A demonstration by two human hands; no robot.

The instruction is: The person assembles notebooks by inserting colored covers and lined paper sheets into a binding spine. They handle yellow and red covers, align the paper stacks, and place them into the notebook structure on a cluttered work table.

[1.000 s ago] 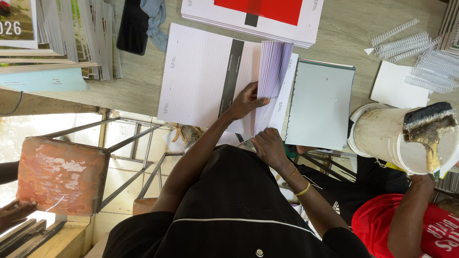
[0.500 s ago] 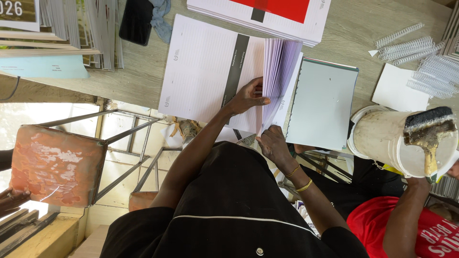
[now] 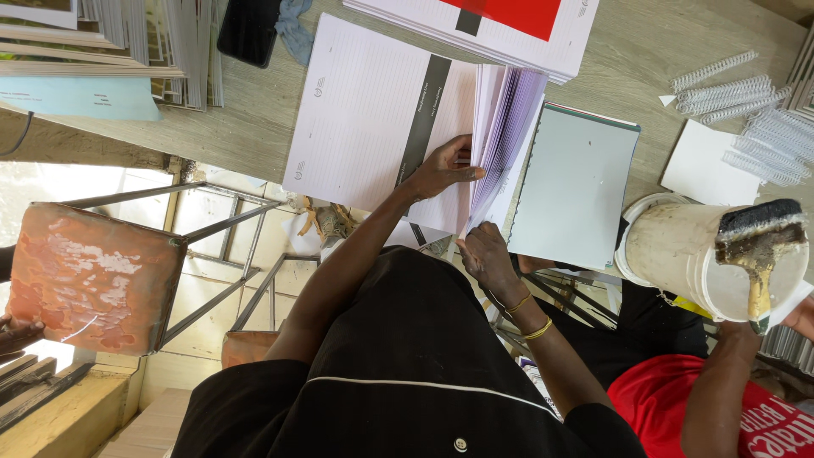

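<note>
The fanned stack of white pages [image 3: 502, 136] stood on edge on the wooden counter [image 3: 254, 127], directly between the two hands. The left hand [image 3: 441, 170] pressed flat on the ruled sheet with a dark band [image 3: 373, 119], its fingers narrowly spread and thumb touching the pages' edge. The right hand [image 3: 487, 254] curled loosely at the stack's near corner, holding the lowest leaves. A grey-green cover [image 3: 577, 187] lay just beside; a red-and-white stack [image 3: 509, 21] lay beyond.

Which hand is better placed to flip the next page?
Left: the left hand touches the fanned pages with its fingertips; the right hand rests lower, at their near edge.
</note>
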